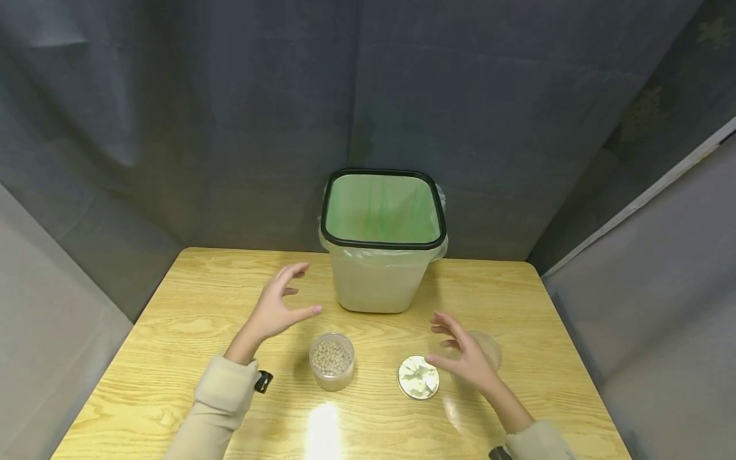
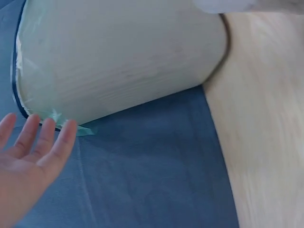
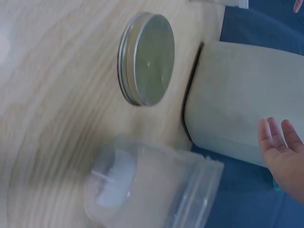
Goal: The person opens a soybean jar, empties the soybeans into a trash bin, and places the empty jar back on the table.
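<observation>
My left hand (image 1: 275,308) is held above the wood-grain table with fingers spread apart, holding nothing. Just to its right stands a clear jar (image 1: 331,378) of small round beige pellets. On the other side my right hand (image 1: 467,361) hovers, fingers parted and lightly bent, grasping nothing. Close to its thumb lies a round silver-rimmed lid (image 1: 418,377), which the right wrist view shows from the side as a metal lid (image 3: 154,59). A second clear plastic jar (image 1: 490,350) is partly hidden behind the right hand; up close the transparent jar (image 3: 166,185) appears with its ribbed neck.
A pale bin (image 1: 374,278) with a black rim and a greenish liner stands at the table's back edge, beyond both hands. Dark curtain (image 1: 259,128) hangs behind it. Grey panels (image 1: 655,306) flank the table (image 1: 190,319).
</observation>
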The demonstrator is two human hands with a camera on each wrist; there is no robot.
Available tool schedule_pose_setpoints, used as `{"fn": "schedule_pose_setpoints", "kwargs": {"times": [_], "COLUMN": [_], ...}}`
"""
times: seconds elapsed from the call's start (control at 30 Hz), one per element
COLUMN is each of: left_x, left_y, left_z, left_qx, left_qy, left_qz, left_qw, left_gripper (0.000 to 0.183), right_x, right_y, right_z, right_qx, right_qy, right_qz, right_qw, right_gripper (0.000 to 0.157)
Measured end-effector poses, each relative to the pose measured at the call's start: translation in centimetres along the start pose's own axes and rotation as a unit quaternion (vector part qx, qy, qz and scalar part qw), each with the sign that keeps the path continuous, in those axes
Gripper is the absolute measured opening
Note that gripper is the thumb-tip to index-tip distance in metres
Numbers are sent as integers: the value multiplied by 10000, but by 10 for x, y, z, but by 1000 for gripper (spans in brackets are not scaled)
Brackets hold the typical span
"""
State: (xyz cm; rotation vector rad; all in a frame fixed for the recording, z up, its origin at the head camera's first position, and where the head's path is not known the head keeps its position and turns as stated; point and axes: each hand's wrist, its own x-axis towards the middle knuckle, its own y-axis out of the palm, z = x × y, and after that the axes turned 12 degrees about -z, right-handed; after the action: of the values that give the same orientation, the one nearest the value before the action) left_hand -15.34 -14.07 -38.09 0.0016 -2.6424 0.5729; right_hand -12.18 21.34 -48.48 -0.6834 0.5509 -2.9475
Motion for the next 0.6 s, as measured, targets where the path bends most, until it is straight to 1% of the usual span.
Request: {"fn": "schedule_pose_setpoints", "kwargs": {"times": [0.1,0.3,0.4,0.47,0.6], "left_x": [-6,-18,-22,-25,-33], "left_y": [-2,-5,-6,-6,-1], "left_z": [5,19,24,27,55], "left_qx": [19,-109,-70,4,182], "left_qy": [61,201,285,306,286], "left_qz": [206,517,661,730,756], "left_qw": [9998,9984,9974,9969,9966], "left_gripper": [76,85,88,90,96], "right_x": [1,3,2,1,0], "right_y": [8,24,34,40,54], "right_z": [3,20,23,22,19], "right_qx": [24,-65,-165,-122,-12], "right_qy": [68,123,267,401,614], "right_qz": [134,429,486,498,609], "right_qw": [9999,9990,9983,9979,9963], "right_gripper": [78,81,82,83,84]}}
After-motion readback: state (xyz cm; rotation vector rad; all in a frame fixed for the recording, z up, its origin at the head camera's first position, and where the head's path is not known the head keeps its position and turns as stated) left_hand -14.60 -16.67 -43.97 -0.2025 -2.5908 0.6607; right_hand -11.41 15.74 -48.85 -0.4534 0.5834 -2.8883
